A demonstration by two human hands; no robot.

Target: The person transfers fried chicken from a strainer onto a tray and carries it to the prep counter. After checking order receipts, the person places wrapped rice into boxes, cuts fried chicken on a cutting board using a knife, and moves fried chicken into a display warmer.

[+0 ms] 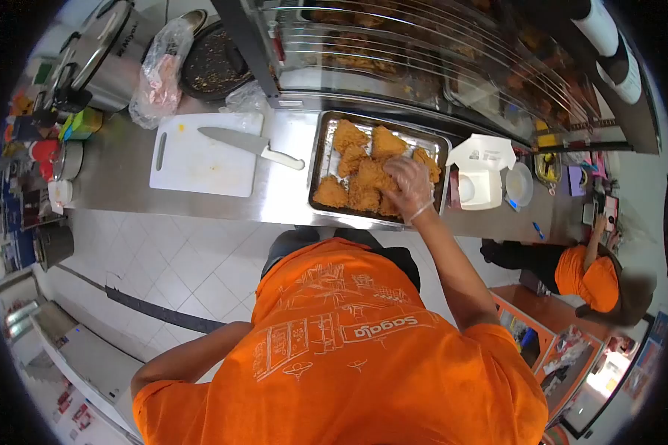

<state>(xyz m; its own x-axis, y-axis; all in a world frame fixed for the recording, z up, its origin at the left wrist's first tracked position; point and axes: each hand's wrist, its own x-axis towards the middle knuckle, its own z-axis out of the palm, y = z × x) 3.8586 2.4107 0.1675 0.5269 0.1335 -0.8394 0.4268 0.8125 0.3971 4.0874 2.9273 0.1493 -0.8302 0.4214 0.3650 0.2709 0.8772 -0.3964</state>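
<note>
Left of the metal tray (445, 194) lie a white cutting board (208, 174) and a knife (256, 143); the left hand is hidden, so its state is unclear. The tray holds fried chicken (369, 174), where the gloved right hand (412, 184) curls its fingers over a piece. Right of the tray, the open box (480, 178) contains a small white cup (466, 186).

Steel counter (119, 159) beneath cutting board (193, 167), tray (323, 159), box (485, 190)

A fried-chicken shop, shown by the display case (393, 67) and takeaway box (480, 182).
</note>
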